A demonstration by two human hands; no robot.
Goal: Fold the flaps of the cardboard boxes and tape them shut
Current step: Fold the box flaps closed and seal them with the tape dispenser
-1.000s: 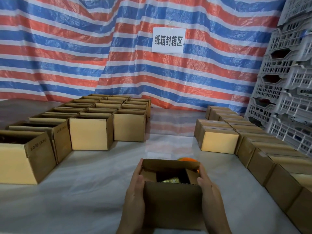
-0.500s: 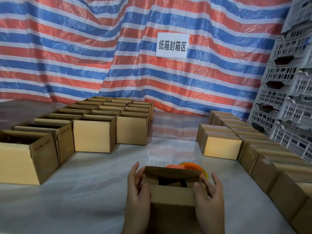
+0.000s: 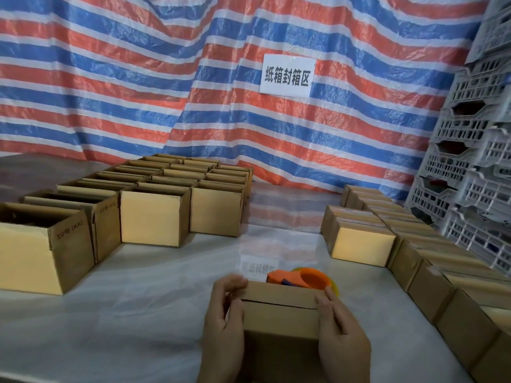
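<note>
The small cardboard box point(image 3: 279, 319) sits on the white-covered table point(image 3: 132, 313), just in front of the orange tape dispenser point(image 3: 301, 280), flaps folded down. The left hand point(image 3: 224, 324) curls its fingers round the box's left end; the right hand point(image 3: 341, 338) presses straight, joined fingers against its right end

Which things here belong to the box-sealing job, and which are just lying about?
Job: box in hand, flaps folded, untaped; left hand; right hand; orange tape dispenser; open boxes; closed boxes.
Lying about: white crates; striped tarp; paper sign.
</note>
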